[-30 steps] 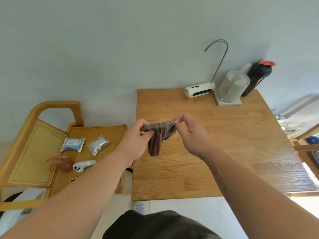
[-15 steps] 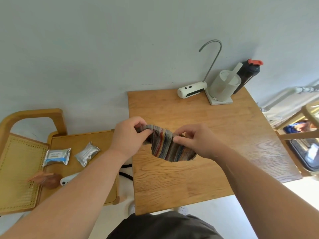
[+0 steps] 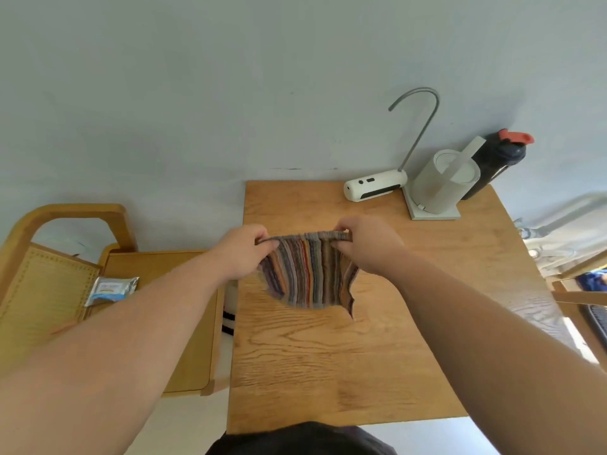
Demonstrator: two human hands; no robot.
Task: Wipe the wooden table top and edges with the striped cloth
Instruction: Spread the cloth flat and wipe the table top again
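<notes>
A striped cloth (image 3: 307, 274) hangs spread above the middle of a wooden table (image 3: 345, 349), its top edge running left to right, stripes pointing down. The left hand (image 3: 243, 251) and right hand (image 3: 368, 244) each pinch a top corner, fingers closed on the fabric, arms stretched forward. A packet (image 3: 111, 289) lies on a side tray (image 3: 193, 323).
</notes>
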